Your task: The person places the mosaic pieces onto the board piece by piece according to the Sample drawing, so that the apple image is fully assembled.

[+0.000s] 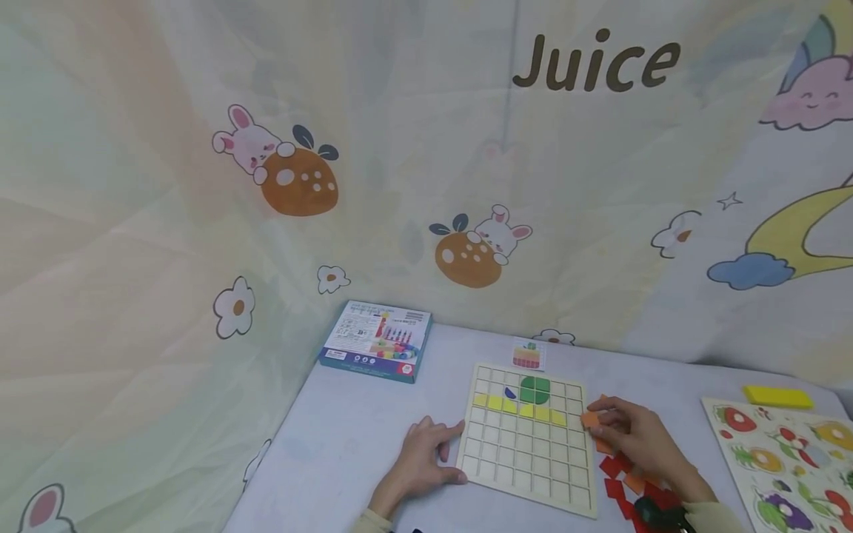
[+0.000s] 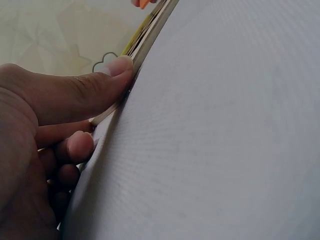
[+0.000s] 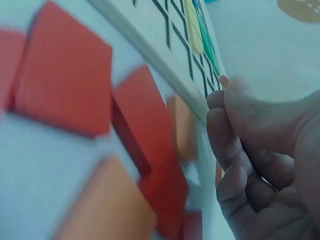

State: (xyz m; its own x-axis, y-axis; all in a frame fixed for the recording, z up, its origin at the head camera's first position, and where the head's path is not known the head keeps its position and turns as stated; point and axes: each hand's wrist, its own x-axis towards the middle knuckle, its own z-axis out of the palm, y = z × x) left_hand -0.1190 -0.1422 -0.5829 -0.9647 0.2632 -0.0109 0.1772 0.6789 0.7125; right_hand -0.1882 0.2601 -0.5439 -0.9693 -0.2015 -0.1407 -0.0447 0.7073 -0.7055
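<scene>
A pale gridded board (image 1: 523,463) lies on the white table, bearing a row of yellow pieces (image 1: 509,406), a rounded green shape (image 1: 535,389) and a small blue piece (image 1: 510,393). My left hand (image 1: 423,455) rests at the board's left edge; its thumb and index finger are spread and touch the rim, the other fingers bent. Beside the right edge, my right hand (image 1: 636,437) pinches an orange tile (image 1: 590,420) between thumb and fingers. In the right wrist view just a corner of that tile (image 3: 224,80) sticks out past the fingertips.
Loose red tiles (image 1: 614,488) and orange tiles (image 1: 634,483) lie right of the board. A small cake picture card (image 1: 529,354) is behind it. A boxed set (image 1: 377,340) sits back left. At right are a fruit puzzle board (image 1: 776,463) and a yellow block (image 1: 777,397).
</scene>
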